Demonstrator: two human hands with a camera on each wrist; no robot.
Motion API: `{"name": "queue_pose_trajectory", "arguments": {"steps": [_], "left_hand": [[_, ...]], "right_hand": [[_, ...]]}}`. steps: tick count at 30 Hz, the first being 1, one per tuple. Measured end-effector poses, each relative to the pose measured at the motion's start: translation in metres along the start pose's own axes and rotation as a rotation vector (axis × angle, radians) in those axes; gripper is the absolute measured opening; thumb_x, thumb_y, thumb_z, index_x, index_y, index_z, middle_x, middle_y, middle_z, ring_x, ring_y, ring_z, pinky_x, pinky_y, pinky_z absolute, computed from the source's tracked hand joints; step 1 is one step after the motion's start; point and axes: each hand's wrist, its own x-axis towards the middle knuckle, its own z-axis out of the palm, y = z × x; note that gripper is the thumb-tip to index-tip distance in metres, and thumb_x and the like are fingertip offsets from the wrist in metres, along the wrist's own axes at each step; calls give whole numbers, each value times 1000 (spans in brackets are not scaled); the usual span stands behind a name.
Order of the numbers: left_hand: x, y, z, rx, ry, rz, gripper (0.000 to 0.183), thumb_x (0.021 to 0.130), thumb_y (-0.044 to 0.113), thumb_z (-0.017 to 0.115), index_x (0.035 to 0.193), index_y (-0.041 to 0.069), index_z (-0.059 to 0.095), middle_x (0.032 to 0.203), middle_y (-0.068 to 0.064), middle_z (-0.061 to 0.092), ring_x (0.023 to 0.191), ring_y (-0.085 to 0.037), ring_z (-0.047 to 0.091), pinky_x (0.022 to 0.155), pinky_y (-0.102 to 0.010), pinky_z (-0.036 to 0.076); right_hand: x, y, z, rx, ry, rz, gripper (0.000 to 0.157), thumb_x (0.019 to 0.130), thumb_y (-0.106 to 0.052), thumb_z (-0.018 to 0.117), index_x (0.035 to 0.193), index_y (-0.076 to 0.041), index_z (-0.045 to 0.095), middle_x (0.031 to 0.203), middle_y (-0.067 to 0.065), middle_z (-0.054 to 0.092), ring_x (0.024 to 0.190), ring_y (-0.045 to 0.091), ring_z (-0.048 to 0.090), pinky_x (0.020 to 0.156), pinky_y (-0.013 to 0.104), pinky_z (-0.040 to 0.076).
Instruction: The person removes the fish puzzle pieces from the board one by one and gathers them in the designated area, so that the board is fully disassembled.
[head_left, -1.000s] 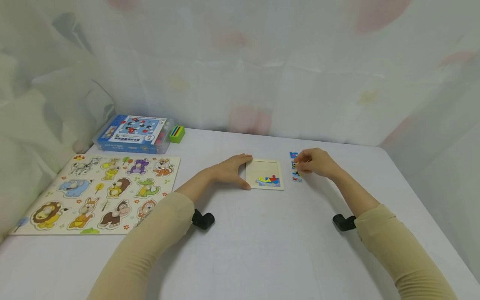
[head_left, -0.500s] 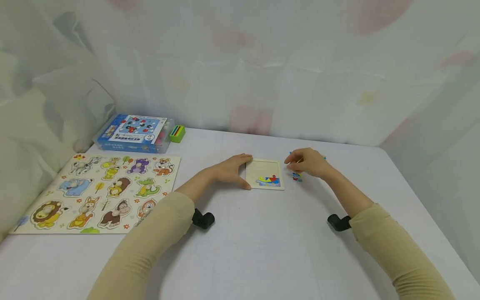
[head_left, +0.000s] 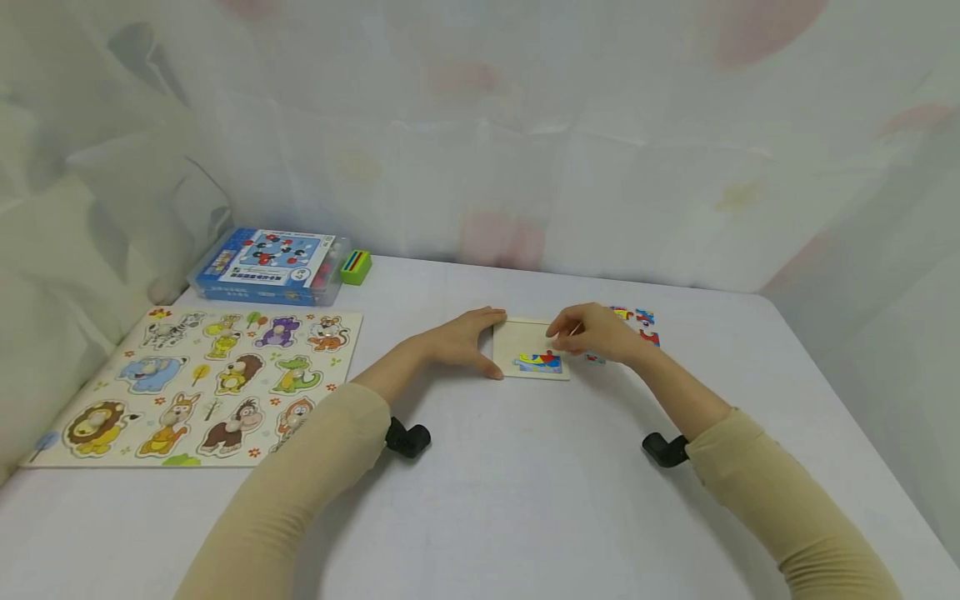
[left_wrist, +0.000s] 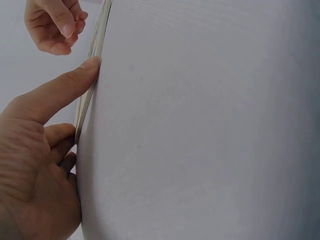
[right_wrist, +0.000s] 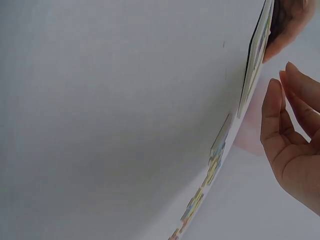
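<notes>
A square wooden puzzle tray (head_left: 517, 335) lies mid-table, with joined colourful pieces (head_left: 538, 362) in its near right part. My left hand (head_left: 457, 339) holds the tray at its left side, thumb at the near corner and fingers at the far corner. Over the tray's right edge, my right hand (head_left: 592, 331) has thumb and index finger pinched together on a small puzzle piece, which the fingers hide almost wholly. In the right wrist view the fingertips of this right hand (right_wrist: 295, 120) are just above table level beside the tray (right_wrist: 256, 55).
Loose puzzle pieces (head_left: 647, 321) lie right of the tray, partly behind the right hand. At left is a large animal peg puzzle board (head_left: 198, 375). Behind it stand a blue-labelled plastic case (head_left: 266, 267) and a small green block (head_left: 356, 267).
My right hand has moved left from the loose pieces to the tray's right edge, uncovering pieces behind it. My left hand stays on the tray.
</notes>
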Motion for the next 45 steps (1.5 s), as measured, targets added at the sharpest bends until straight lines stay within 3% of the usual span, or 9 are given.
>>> {"name": "queue_pose_trajectory", "arguments": {"steps": [25, 36, 45], "left_hand": [[2, -2, -1, -26, 5, 21, 104, 76, 39, 83, 157, 9, 25, 167, -3, 22, 158, -23, 8, 130, -43, 12], [2, -2, 0, -38, 8, 28, 103, 76, 38, 82, 156, 6, 26, 166, -7, 24, 158, -27, 9, 129, -45, 13], [2, -2, 0, -39, 3, 23, 104, 76, 39, 83, 156, 7, 25, 166, -5, 22, 158, -25, 8, 130, -43, 12]], "right_hand": [[3, -12, 19, -45, -105, -102, 22, 87, -17, 74, 107, -11, 70, 92, 4, 63, 81, 15, 58, 72, 24, 47], [5, -8, 24, -57, -86, -125, 25, 85, -18, 77, 107, -9, 69, 89, 4, 62, 77, 14, 54, 67, 21, 46], [4, -10, 26, -77, -73, -105, 25, 85, -17, 77, 107, -9, 68, 89, 4, 61, 79, 15, 54, 71, 24, 46]]}}
